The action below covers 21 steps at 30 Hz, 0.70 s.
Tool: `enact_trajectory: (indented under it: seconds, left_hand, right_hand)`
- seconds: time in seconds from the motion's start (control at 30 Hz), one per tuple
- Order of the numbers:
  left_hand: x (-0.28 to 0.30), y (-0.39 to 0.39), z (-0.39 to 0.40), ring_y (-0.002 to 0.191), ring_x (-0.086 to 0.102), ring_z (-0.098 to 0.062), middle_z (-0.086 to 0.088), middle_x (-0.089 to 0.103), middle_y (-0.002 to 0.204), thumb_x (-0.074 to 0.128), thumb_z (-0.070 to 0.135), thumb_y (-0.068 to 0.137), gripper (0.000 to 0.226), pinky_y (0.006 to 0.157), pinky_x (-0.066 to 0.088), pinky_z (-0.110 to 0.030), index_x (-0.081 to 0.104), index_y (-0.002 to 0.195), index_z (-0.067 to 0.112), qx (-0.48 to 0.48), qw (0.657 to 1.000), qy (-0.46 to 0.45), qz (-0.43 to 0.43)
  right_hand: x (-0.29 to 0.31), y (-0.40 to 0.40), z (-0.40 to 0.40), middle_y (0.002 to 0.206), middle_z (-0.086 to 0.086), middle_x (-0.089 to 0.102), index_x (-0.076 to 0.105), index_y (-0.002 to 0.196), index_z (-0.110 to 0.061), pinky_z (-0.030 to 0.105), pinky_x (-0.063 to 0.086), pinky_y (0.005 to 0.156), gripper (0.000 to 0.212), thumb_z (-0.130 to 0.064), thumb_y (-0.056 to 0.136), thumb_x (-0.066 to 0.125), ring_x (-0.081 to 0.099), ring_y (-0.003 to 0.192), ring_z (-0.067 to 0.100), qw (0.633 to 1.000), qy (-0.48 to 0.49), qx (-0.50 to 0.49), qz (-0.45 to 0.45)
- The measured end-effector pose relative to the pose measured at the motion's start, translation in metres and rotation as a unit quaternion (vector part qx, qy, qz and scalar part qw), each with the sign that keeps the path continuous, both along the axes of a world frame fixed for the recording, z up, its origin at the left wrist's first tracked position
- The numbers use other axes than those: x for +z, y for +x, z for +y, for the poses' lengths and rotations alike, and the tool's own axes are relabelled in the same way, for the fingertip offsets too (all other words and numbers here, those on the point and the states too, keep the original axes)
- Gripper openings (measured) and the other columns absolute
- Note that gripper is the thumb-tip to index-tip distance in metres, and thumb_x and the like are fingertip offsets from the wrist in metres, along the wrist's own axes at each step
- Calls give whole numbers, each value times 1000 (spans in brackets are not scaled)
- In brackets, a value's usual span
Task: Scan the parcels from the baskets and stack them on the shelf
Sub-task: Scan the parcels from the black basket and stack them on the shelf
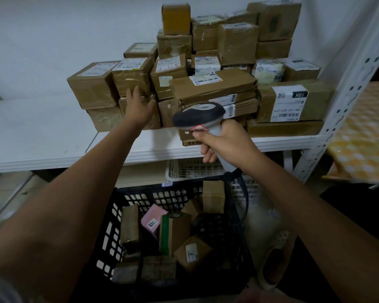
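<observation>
My left hand is out flat on the parcel stack, fingers straight and spread, palm against a brown box on the stack's left side. It holds nothing. My right hand is wrapped around the grey scanner handle, head pointing at the stack, its cable dropping below my wrist. The shelf board runs under both hands, with boxes piled several high ahead of my right hand. Below my forearms is the black basket, with a few parcels inside: a pink one, a green-taped box, and a labelled box nearer my right arm. A white basket sits just under my right hand.
</observation>
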<state>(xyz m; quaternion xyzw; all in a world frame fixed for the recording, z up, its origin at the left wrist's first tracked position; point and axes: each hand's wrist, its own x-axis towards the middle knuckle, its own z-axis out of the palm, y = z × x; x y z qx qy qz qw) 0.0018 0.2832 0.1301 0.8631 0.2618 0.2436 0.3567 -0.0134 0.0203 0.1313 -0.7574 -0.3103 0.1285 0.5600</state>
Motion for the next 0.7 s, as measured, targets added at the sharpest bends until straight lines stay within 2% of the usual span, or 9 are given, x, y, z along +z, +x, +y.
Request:
enact_trajectory:
  seconds: [0.07, 0.17, 0.33, 0.43, 0.5, 0.53, 0.63, 0.67, 0.7]
  left_hand:
    - [-10, -14, -7, 151, 20, -26, -9, 16, 166, 54, 25, 102, 65, 119, 24, -36, 24, 158, 11, -1, 999, 34, -18]
    - [-49, -53, -24, 134, 48, -19, -7, 47, 149, 55, 17, 101, 48, 105, 38, -26, 45, 147, 13, -21, 996, 58, -63]
    - [-143, -125, -62, 111, 58, -5, 7, 61, 123, 53, 12, 102, 33, 91, 49, -22, 58, 134, 20, -19, 998, -40, -42]
    - [-205, -146, -75, 105, 59, -10, 7, 60, 116, 52, 15, 102, 30, 78, 49, -18, 59, 131, 19, 8, 991, -102, 91]
    - [-238, -151, -83, 116, 60, -22, -1, 60, 127, 55, 25, 100, 36, 92, 53, -36, 56, 135, 15, -26, 969, -139, 200]
    - [-252, -150, -88, 125, 56, -27, -6, 57, 134, 57, 29, 99, 43, 103, 48, -41, 54, 138, 12, -69, 956, -149, 242]
    - [-279, -142, -111, 139, 42, -28, -9, 47, 146, 57, 26, 101, 50, 112, 32, -31, 45, 146, 6, -170, 907, -168, 347]
    - [-289, -139, -118, 141, 41, -29, -12, 44, 150, 59, 32, 99, 58, 113, 32, -32, 42, 148, 6, -180, 895, -167, 372]
    - [-307, -136, -118, 141, 40, -31, -14, 40, 154, 59, 50, 93, 75, 114, 33, -34, 38, 151, 7, -180, 883, -159, 404]
  right_hand:
    - [-5, -3, -5, 62, 7, 67, 67, 80, -3, 28, 54, 52, 26, -25, 94, 65, 68, 54, 23, 1000, -15, 5, 1]
    - [-21, -8, -8, 63, 11, 69, 68, 79, 3, 29, 54, 53, 34, -27, 94, 65, 70, 56, 25, 998, -62, 24, 10]
    - [-65, -15, -14, 65, 14, 70, 70, 81, 5, 31, 58, 56, 36, -28, 94, 64, 69, 56, 25, 986, -157, 60, 24]
    - [-100, -16, -21, 64, 13, 70, 69, 85, 6, 32, 58, 57, 38, -30, 95, 64, 68, 54, 24, 969, -228, 75, 60]
    - [-122, -14, -26, 67, 16, 71, 70, 89, 7, 31, 57, 59, 41, -33, 94, 64, 67, 54, 22, 947, -289, 87, 107]
    - [-131, -13, -27, 68, 16, 71, 70, 88, 6, 32, 58, 61, 42, -35, 94, 64, 67, 54, 22, 933, -322, 91, 129]
    - [-155, -8, -31, 60, 8, 70, 70, 72, 0, 32, 58, 65, 43, -37, 94, 64, 67, 56, 21, 902, -387, 83, 170]
    - [-162, -7, -31, 60, 8, 71, 70, 71, -2, 33, 59, 67, 44, -38, 94, 64, 68, 59, 23, 899, -393, 74, 177]
    - [-170, -4, -32, 63, 9, 72, 70, 72, -1, 35, 59, 69, 44, -38, 94, 63, 70, 62, 25, 899, -393, 64, 183]
